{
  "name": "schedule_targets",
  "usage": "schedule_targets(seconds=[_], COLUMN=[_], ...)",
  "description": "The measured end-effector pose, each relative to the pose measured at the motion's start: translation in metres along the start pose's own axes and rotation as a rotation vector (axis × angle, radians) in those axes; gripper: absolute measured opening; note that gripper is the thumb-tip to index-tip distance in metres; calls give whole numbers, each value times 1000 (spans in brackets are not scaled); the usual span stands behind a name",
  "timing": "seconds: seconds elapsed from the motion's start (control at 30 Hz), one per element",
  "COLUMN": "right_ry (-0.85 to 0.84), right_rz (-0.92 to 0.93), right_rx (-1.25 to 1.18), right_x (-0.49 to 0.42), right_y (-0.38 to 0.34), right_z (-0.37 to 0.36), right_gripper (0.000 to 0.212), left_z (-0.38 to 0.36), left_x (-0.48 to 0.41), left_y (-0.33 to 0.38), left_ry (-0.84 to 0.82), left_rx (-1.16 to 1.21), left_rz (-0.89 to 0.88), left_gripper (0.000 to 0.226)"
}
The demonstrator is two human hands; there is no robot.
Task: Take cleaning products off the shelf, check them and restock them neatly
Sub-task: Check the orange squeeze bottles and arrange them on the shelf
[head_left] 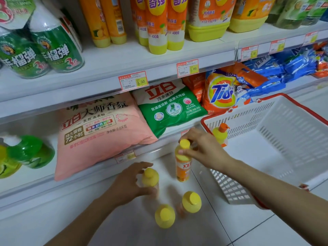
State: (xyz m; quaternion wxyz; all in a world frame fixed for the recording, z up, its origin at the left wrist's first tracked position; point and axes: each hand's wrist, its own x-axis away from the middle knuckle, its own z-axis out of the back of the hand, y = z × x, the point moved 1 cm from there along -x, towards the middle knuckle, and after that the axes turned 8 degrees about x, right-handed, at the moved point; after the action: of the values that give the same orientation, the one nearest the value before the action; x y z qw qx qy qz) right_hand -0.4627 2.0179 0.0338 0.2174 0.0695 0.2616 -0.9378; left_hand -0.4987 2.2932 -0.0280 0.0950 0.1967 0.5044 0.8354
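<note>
Orange dish-soap bottles with yellow caps, four of them, are standing in a loose group on the pale floor [124, 228] in front of the lower shelf, so the taking-down part of the job is looking largely done for this batch. The right hand [200, 148] is gripping the rear bottle [182, 167] at its neck, thumb and fingers pinching just below the cap; whether it is resting on the floor or hanging just above it is not clear. The left hand [129, 181] is curling round the shoulder of the left bottle [150, 176], though motion blur is softening both, so how firm that hold is remains uncertain. The two front bottles [191, 201] are waiting untouched, nearer the camera.

A white basket [248, 118] with a red rim is sitting just to the right, holding a single pump bottle [220, 133]. On the upper shelf [124, 57], matching orange bottles [158, 23] are standing in rows with a bare stretch of board beside them, which is probably where these four are going.

Judging by this, the person is working through the checking stage. Restocking is not yet done: all four bottles are down at floor level, and each needs lifting back and lining up with labels facing out.
</note>
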Motion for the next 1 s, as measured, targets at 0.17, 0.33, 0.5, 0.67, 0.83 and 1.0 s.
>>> schedule_targets(seconds=[0.17, 0.33, 0.5, 0.67, 0.83, 1.0], right_ry=[-174, -249, -314, -439, -305, -301], right_rz=[-38, -42, -48, -65, -201, -147], right_rx=[7, -18, -49, -66, -315, -682], right_x=[25, 23, 30, 28, 4, -33], right_y=[11, 7, 6, -1, -25, -79], right_z=[-52, -64, -66, -61, -37, -17], right_gripper=[35, 33, 35, 44, 45, 47], left_z=[-14, -18, 8, 37, 54, 61], left_x=[0, -2, -3, 1, 9, 6], left_y=[-24, -23, -18, 9, 55, 108], left_ry=[19, 146, 290, 375, 382, 420], left_rx=[11, 124, 232, 475, 459, 390], left_rz=[-36, -54, -50, -129, -267, -331], left_gripper=[58, 39, 36, 35, 28, 41])
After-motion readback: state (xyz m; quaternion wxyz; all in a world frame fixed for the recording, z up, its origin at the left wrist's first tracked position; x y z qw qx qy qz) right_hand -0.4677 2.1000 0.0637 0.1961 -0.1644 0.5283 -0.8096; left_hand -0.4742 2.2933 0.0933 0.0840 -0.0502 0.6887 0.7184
